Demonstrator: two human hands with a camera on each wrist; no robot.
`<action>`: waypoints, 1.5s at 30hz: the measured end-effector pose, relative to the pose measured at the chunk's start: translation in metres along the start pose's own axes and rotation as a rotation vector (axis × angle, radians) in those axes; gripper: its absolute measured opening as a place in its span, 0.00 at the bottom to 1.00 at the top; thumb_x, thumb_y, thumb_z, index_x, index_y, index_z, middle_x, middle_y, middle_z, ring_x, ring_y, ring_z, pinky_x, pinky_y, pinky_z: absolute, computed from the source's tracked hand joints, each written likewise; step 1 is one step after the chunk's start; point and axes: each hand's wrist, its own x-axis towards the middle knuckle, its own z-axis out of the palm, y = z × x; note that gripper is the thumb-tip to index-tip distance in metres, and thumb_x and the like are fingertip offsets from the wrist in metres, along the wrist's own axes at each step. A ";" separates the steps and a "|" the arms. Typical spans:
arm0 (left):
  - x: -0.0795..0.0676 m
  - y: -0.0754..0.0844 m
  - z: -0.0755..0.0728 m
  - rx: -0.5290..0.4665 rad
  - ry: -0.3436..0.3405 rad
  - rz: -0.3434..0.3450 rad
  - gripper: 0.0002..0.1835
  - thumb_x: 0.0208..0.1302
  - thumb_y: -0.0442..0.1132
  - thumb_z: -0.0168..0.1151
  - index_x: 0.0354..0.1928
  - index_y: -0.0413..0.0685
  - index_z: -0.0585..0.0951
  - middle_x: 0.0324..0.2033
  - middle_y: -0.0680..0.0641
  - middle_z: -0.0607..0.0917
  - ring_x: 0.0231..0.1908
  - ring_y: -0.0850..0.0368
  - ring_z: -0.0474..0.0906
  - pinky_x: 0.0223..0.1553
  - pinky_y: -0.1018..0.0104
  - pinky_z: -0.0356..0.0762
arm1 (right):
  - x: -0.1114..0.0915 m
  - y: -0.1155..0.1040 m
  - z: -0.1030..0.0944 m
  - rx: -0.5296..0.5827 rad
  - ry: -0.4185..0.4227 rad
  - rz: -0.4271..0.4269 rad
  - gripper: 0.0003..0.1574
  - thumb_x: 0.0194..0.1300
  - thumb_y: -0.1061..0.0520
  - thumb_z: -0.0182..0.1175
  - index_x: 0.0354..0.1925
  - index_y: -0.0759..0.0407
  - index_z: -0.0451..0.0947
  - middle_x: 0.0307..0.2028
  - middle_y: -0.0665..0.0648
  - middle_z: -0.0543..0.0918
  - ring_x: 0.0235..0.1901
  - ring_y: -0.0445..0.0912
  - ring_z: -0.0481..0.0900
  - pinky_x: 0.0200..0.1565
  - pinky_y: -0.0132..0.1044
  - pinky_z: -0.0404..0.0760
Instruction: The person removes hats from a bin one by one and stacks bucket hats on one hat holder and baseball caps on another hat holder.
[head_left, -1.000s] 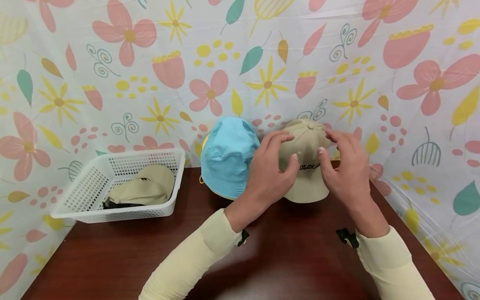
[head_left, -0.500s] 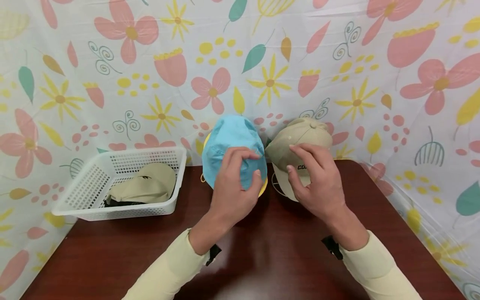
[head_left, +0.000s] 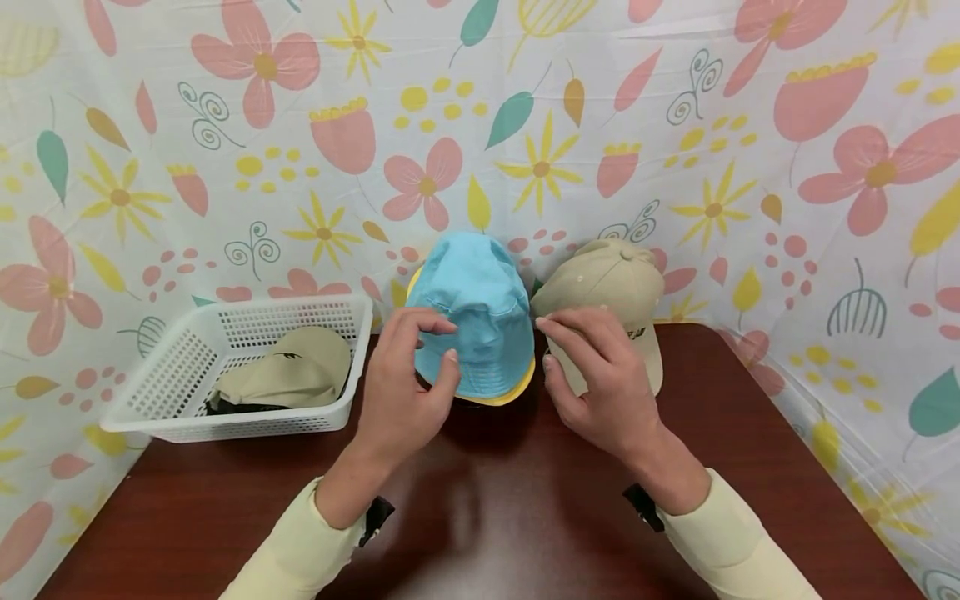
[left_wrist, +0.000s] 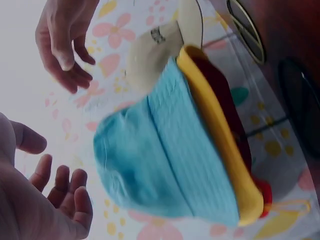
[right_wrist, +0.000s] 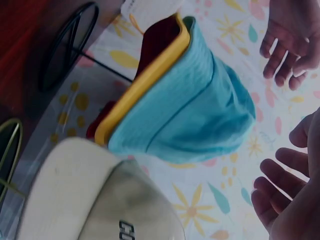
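Note:
A light-blue bucket hat (head_left: 474,292) sits at the back of the table. Under its brim show a yellow brim (left_wrist: 220,137) and dark red cloth (left_wrist: 225,100). My left hand (head_left: 401,383) is held to the left of the blue hat, fingers bent but around nothing. On the other side, my right hand (head_left: 600,375) hovers between that hat and a beige baseball cap (head_left: 600,271), hiding part of the cap. Both wrist views show the hands apart from the hats. Dark lettering marks the front of the cap.
A white plastic basket (head_left: 255,427) stands at the left with a beige cap (head_left: 288,379) inside. Thin wire stands with a round base (right_wrist: 67,45) hold up the hats. Behind the dark red table (head_left: 517,517) hangs a flower-patterned cloth (head_left: 465,100).
Both hands have moved left, away from around the beige cap to either side of the blue bucket hat. The beige cap has turned slightly; the basket stays put.

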 end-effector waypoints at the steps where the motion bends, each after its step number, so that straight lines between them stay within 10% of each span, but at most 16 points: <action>1: 0.000 -0.002 -0.004 0.005 -0.006 0.001 0.11 0.69 0.32 0.63 0.52 0.44 0.80 0.51 0.48 0.81 0.52 0.55 0.76 0.50 0.56 0.75 | 0.000 -0.001 0.002 0.007 -0.010 0.001 0.21 0.76 0.56 0.57 0.58 0.67 0.85 0.51 0.66 0.85 0.50 0.61 0.81 0.57 0.49 0.76; 23: -0.018 -0.071 -0.088 0.220 -0.150 -0.064 0.12 0.66 0.30 0.64 0.51 0.44 0.81 0.49 0.47 0.81 0.51 0.52 0.77 0.49 0.56 0.72 | -0.001 -0.032 0.065 0.161 -0.184 -0.072 0.30 0.65 0.60 0.71 0.64 0.63 0.81 0.57 0.61 0.82 0.58 0.55 0.80 0.61 0.47 0.79; 38: -0.010 -0.126 -0.165 0.442 -0.454 -0.035 0.24 0.55 0.26 0.79 0.55 0.42 0.84 0.49 0.45 0.85 0.53 0.44 0.80 0.54 0.47 0.75 | -0.007 -0.048 0.097 0.158 -0.316 -0.039 0.26 0.70 0.60 0.70 0.65 0.60 0.80 0.60 0.57 0.81 0.62 0.51 0.79 0.66 0.42 0.77; 45: -0.016 -0.147 -0.191 0.490 -0.558 -0.130 0.18 0.56 0.28 0.79 0.49 0.44 0.86 0.46 0.42 0.87 0.51 0.39 0.80 0.54 0.42 0.74 | -0.004 -0.054 0.115 0.152 -0.330 -0.042 0.29 0.68 0.60 0.71 0.66 0.60 0.80 0.60 0.58 0.81 0.62 0.51 0.80 0.64 0.41 0.80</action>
